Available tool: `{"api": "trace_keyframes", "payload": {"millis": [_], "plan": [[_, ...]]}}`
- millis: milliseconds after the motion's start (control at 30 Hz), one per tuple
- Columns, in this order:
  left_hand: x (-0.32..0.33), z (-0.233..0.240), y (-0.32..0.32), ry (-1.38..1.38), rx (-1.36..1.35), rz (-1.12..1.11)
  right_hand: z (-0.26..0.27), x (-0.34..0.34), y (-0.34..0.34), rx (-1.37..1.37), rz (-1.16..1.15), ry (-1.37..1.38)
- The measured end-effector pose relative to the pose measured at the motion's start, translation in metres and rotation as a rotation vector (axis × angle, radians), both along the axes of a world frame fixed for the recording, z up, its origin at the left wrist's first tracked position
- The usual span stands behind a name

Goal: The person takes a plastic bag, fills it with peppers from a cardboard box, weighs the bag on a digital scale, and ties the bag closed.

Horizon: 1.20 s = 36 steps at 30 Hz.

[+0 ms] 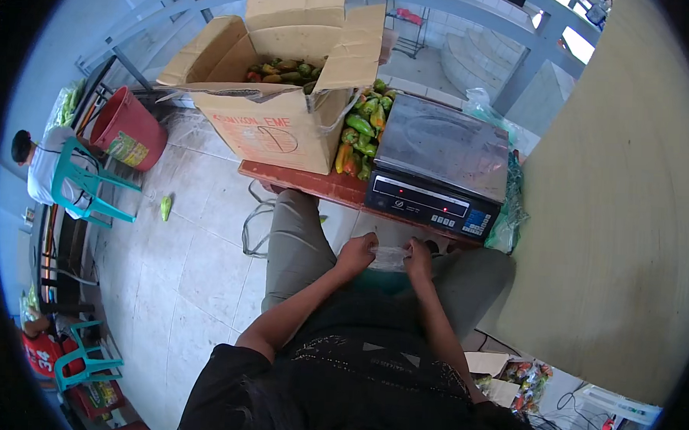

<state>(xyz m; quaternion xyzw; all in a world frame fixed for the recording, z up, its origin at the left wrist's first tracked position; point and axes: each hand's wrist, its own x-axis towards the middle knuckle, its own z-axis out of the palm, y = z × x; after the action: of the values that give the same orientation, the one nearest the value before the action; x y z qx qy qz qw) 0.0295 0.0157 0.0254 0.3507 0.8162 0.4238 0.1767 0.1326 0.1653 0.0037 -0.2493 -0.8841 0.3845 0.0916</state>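
A clear plastic bag [390,258] is stretched between my two hands above my lap. My left hand [356,255] pinches one side of it, and my right hand [418,261] grips the other. Just beyond them, a digital weighing scale [443,144] with a steel platform and a lit red display stands on a reddish-brown bench [302,181]. Green and orange peppers [364,129] are heaped on the bench beside the scale. To their left is an open cardboard box [267,125], bearing writing, with more peppers [284,72] inside.
A wooden board [616,198] rises close on my right. Green plastic bags [509,205] hang by the scale. On the floor at left are a strap loop [254,228] and a stray pepper [166,208]. A red bin [130,128] and two people on teal chairs [84,175] are farther left.
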Motion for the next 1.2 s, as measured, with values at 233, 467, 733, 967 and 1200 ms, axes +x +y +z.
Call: {"api": "trace_keyframes", "payload": {"millis": [233, 467, 733, 967, 1200], "plan": [[-0.007, 0.022, 0.000, 0.108, 0.015, 0.231, 0.018, -0.004, -0.006, 0.023, -0.003, 0.119], [-0.016, 0.026, 0.000, 0.057, 0.137, 0.411, 0.049, -0.004, -0.025, 0.098, 0.065, 0.132], [-0.040, 0.010, 0.020, 0.064, 0.034, 0.134, 0.089, -0.002, 0.003, 0.002, 0.029, -0.084], [-0.059, 0.003, 0.056, -0.014, -0.222, -0.526, 0.238, -0.038, 0.029, -0.211, 0.244, -0.031], [-0.054, -0.037, 0.083, -0.097, -0.169, -0.831, 0.349, -0.178, 0.036, 0.120, 0.285, 0.378]]}}
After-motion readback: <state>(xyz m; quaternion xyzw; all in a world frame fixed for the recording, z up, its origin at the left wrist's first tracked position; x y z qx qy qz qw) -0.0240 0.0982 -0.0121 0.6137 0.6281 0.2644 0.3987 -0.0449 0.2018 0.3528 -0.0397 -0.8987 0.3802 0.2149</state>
